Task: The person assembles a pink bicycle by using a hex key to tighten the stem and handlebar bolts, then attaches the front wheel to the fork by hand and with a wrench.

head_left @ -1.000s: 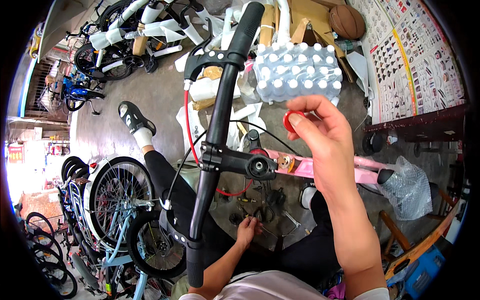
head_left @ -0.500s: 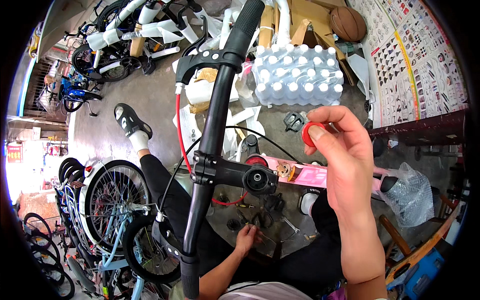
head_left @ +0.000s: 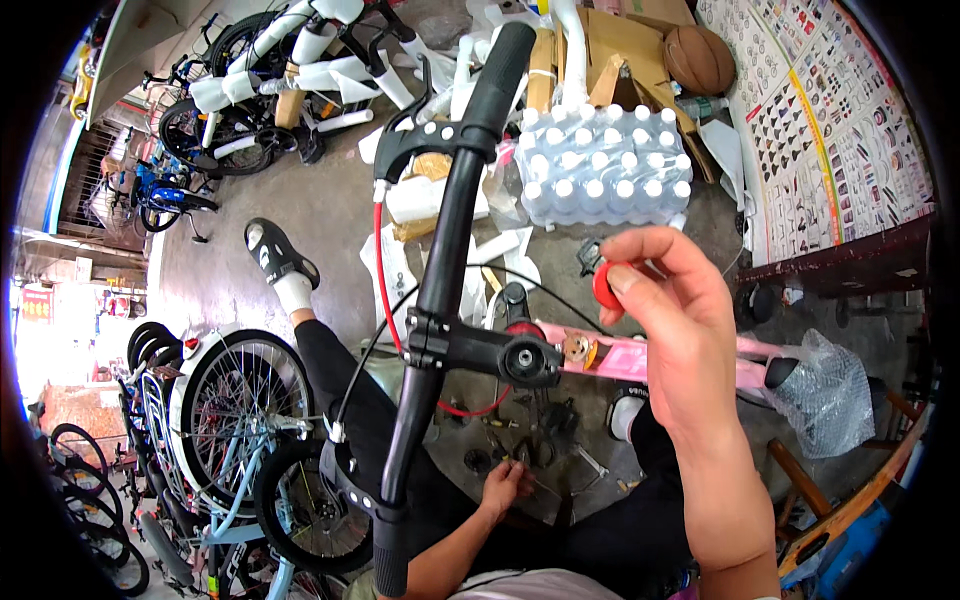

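Observation:
My right hand pinches a small round red cap between thumb and fingers, raised above the pink bike frame. To its left stands a black handlebar, joined by a black stem whose round end shows a bolt in its top. A black brake lever and a red cable run off the bar. Down low, my left hand has its fingers curled together by tools on the floor; what they hold, if anything, I cannot make out. Partly behind the right fingers lies a black pedal.
A plastic-wrapped pack of bottles sits ahead, near a basketball and cardboard. Bubble wrap covers the frame's right end. Parked bikes crowd the left. A wrench and small parts lie between my legs.
The view has shifted slightly, so most things sit a little further right and lower. My right hand has come a bit closer to the stem, the red cap turned more edge-on.

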Motion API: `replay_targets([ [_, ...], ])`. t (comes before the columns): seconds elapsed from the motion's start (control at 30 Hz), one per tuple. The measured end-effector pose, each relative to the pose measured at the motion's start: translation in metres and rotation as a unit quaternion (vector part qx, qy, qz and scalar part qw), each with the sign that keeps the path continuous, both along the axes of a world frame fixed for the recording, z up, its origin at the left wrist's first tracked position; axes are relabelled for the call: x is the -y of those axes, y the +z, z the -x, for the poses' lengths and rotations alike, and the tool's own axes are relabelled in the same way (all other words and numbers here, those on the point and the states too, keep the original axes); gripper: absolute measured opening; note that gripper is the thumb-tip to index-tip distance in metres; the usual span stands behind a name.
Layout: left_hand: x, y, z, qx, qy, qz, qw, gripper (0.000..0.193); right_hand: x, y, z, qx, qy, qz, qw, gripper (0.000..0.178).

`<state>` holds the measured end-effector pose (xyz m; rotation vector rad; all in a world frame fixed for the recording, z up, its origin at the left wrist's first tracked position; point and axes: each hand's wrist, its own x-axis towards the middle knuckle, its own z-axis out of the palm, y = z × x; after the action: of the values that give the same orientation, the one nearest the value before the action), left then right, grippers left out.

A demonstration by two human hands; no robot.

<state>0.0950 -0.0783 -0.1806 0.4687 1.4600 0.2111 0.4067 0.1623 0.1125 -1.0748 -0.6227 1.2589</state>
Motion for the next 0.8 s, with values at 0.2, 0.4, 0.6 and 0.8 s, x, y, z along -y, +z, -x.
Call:
replay_targets([
  [0.2,0.005,0.008,-0.01,0.009,0.0,0.042,0.999,0.026,0.011,0.003,-0.009,-0.014,-0.012,0.003,1.0,0.017],
  [0.4,0.007,-0.003,-0.005,0.029,0.003,0.02,0.999,0.025,0.008,0.003,-0.01,-0.068,0.024,-0.002,0.997,0.022],
  [0.6,0.006,-0.006,-0.003,0.024,-0.02,0.01,0.999,0.025,0.002,0.008,0.001,-0.116,0.055,-0.018,0.992,0.024],
  [0.8,0.011,-0.004,-0.001,0.019,-0.054,0.006,0.998,0.025,-0.003,0.009,0.014,-0.091,0.129,0.003,0.987,0.021],
])
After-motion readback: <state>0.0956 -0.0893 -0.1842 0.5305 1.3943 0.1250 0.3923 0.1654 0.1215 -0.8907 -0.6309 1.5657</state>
